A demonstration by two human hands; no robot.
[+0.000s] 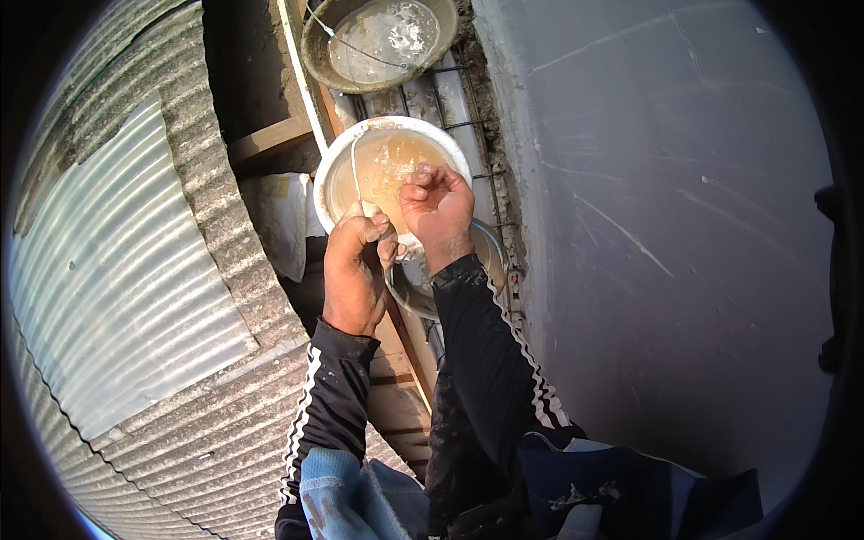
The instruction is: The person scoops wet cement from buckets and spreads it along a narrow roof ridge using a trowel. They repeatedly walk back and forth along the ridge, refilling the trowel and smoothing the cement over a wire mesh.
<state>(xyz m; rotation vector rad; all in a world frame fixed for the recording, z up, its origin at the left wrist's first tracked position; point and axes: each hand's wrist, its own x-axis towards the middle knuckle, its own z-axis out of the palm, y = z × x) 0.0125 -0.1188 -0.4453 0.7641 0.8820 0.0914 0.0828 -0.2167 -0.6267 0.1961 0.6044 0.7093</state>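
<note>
White-rimmed bucket (405, 124), cloudy tan water (382, 171)

Upright white bucket (449, 144), stained rim (321, 192), cloudy tan water (382, 164) inside, thin handle (354, 166) over its mouth

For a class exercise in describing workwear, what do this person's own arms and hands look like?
The left hand and right hand are bare, without gloves. Both arms wear long dark sleeves: the left sleeve and the right sleeve are black, with white stripes running lengthwise along the outer side.
</note>
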